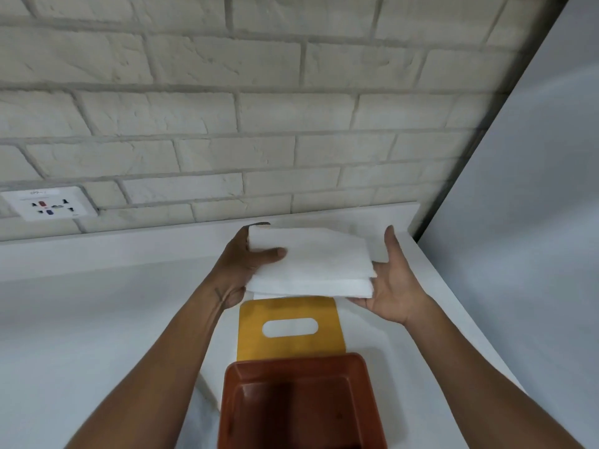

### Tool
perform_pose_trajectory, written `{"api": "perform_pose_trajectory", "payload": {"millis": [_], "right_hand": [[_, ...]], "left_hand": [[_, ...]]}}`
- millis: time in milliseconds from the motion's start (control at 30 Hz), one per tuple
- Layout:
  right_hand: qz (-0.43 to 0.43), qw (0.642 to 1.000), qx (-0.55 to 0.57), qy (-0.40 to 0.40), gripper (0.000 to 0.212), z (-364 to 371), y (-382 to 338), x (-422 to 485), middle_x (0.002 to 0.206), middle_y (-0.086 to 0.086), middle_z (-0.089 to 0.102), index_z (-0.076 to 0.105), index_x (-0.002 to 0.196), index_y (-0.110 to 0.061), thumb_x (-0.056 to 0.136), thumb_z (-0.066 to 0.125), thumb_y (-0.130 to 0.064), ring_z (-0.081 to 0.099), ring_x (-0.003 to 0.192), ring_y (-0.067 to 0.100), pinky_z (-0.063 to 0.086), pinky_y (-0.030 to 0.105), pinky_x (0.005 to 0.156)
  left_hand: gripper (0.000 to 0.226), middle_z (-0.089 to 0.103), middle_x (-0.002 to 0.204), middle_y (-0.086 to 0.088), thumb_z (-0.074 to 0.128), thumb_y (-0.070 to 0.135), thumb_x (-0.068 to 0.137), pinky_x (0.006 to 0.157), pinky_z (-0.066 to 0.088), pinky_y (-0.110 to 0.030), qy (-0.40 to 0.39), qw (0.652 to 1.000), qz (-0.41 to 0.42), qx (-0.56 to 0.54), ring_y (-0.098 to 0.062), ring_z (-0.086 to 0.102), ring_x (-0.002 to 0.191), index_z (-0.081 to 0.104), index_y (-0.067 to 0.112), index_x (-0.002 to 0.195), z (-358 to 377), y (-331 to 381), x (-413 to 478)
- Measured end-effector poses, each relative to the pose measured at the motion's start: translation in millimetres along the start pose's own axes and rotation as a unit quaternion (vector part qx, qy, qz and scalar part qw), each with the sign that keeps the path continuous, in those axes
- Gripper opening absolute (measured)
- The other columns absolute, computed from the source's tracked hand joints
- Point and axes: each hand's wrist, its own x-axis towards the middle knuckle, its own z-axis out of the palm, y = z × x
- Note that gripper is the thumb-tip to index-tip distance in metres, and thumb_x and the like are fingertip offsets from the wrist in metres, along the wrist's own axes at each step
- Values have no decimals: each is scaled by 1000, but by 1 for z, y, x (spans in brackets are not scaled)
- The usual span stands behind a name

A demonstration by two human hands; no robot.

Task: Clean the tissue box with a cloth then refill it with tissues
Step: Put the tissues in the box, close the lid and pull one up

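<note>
A stack of white folded tissues (319, 264) is lifted above the white counter, between both hands. My left hand (241, 267) grips its left end, thumb on top. My right hand (393, 280) supports the right end from below and the side, with fingers spread. Below the stack lies the yellow lid (291, 346) of the tissue box, flat on the counter, with an oval slot in it. Nearer to me stands the brown tissue box (301, 403), open at the top and with nothing visible inside. I see no cloth.
The white counter (97, 319) runs along a pale brick wall (227, 108). A white wall socket (48, 204) sits at the left. A plain white side wall (534, 222) closes the counter on the right.
</note>
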Motion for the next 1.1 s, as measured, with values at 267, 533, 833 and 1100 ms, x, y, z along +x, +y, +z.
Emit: {"api": "perform_pose_trajectory", "payload": {"millis": [267,533,833,1100], "right_hand": [[-45,973,-209,90,47,1,14,-10,112,5,75,69,118,-16,74,84,-22,70,106,24,56,45,92],[-50,979,-173,97,45,13,26,-37,107,8,76,68,117,-12,80,81,-31,73,98,25,59,41,84],[43,896,-439,41,36,6,41,-95,99,0,78,69,112,-21,79,81,-27,75,90,16,57,30,72],[57,854,-516,27,43,0,61,-97,105,5,73,66,110,-19,73,87,-20,73,89,18,59,30,66]], "left_hand": [[35,76,111,-8,84,39,86,90,62,-52,42,996,-15,83,-29,75,103,71,21,113,-3,3,-18],[38,72,112,-1,83,23,88,66,59,-27,-38,986,8,163,-16,74,90,67,26,123,2,10,-52],[44,75,111,-6,91,22,77,77,64,-43,-231,872,-158,401,-26,78,91,70,32,114,-10,36,-93],[36,62,106,0,90,25,79,71,57,-35,-257,798,-155,523,-24,67,91,67,29,106,5,14,-100]]}}
